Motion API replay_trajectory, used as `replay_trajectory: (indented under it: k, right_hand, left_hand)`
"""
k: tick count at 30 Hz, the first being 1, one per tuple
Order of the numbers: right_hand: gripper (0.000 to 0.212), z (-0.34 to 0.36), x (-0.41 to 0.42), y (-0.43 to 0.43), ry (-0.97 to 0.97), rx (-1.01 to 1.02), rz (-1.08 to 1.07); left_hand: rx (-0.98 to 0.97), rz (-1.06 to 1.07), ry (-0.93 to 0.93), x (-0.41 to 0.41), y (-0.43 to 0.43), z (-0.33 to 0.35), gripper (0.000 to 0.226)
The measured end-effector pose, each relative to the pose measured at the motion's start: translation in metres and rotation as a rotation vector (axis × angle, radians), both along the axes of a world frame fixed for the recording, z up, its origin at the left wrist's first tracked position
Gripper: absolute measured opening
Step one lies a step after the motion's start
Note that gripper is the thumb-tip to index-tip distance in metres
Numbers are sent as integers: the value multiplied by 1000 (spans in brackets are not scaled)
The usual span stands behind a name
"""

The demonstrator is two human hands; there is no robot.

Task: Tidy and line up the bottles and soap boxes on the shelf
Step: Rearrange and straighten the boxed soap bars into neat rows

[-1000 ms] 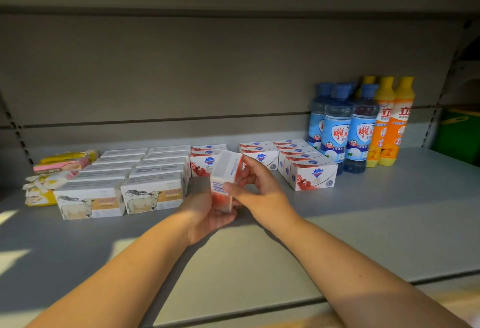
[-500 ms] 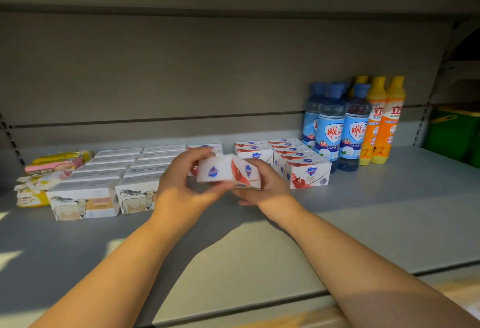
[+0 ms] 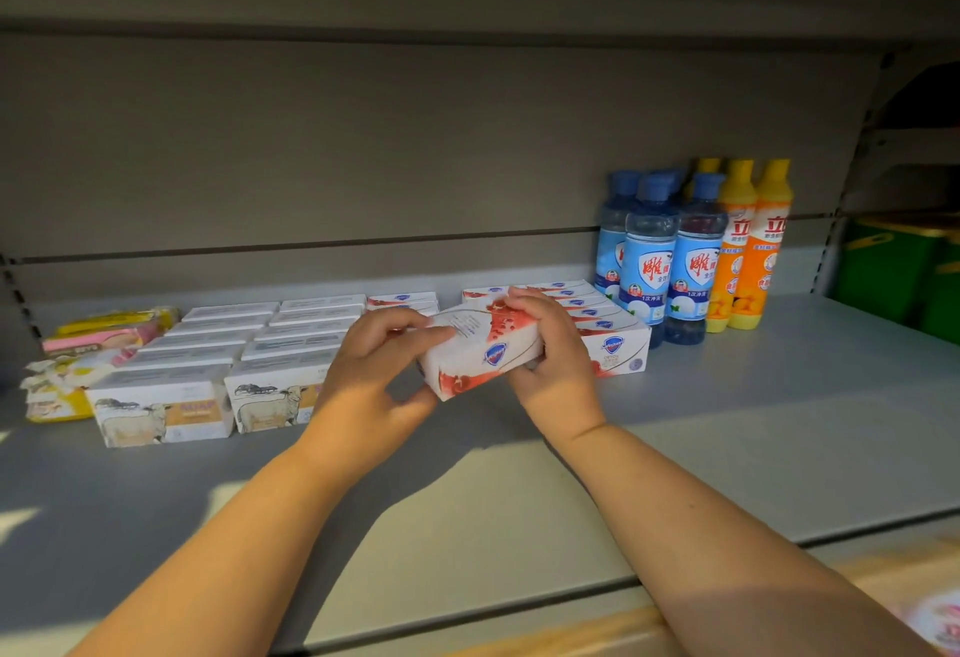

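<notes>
1. I should level the soap box (image 3: 488, 355) with its logo forward, then set it square in the short column (image 3: 400, 300), which I judge is its place, left of the matching boxes (image 3: 613, 339).
2. My left hand (image 3: 363, 370) and right hand (image 3: 556, 360) each curl round one end, holding it tilted.
3. It hangs above the shelf (image 3: 779, 422), in front of those rows.
</notes>
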State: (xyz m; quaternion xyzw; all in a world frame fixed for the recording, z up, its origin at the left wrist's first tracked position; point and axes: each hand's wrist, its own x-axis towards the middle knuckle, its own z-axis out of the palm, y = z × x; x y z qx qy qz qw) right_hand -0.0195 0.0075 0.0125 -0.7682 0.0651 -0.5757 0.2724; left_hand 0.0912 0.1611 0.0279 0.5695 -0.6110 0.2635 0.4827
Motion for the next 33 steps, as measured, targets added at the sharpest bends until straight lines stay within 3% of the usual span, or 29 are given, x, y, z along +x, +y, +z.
replay_trajectory:
  k: [5,9,11,13,16,19,21,27,33]
  right_hand:
    - [52,-4,-2,4,256,246,59]
    - [43,-4,-2,6,317,447,198]
    - [24,-2,-3,9,273,569,271]
    - [20,-1,-5,8,294,621,226]
    - [12,3,-8,4,356,630,168]
    - [36,2,-11,0,511,541,201]
    - [43,-1,-11,2,628,385,146]
    - [64,5,-4,11,930,-176,-326]
    - [77,-2,4,29,1108,-313,-419]
  left_hand:
    - [160,-154,602,3,-4,-4,45]
    - [268,-135,867,13,-7,-5,5]
    - [384,-74,947,17,-10,-11,20]
    - [526,-7,969,19,-14,-18,33]
    - [636,85,852,22,-18,-24,39]
    - [673,89,684,23,-17,-25,24]
    - [730,100,570,23,-15,-27,25]
    - [919,85,214,20,-17,-32,50]
    - [1036,148,48,23,-18,-34,53]
